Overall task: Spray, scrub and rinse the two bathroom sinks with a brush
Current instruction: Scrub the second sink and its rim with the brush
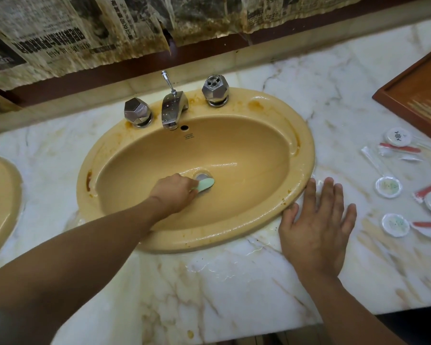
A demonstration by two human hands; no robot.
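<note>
Your left hand point(174, 192) is reaching down into the mustard-yellow oval ceramic sink point(234, 236), fingers curled tight around the handle of the pale mint-green plastic brush point(205, 183). The brush head lies at the bottom of the sink bowl, partly covering the round metal drain point(201, 175).

Your right hand point(316, 227) holds nothing. It lies flat with its fingers straight and spread on the wet white veined marble counter point(234, 282), just beside the sink's right rim, the thumb touching that rim.

At the back of the sink stands a chrome faucet point(172, 108) between two faceted chrome knobs point(138, 112). Rust-coloured stains mark the sink's rim near the knobs and on its left edge.

Left of the sink, a second yellow sink point(0, 195) shows only in part at the edge of view. Right of the sink, small round white wrapped toiletries point(388, 186) and clear packets with red strips lie on the counter, and behind them sits a reddish-brown wooden tray point(418, 88). Above the sink, stained old newspaper point(60, 33) hangs along the wall.
</note>
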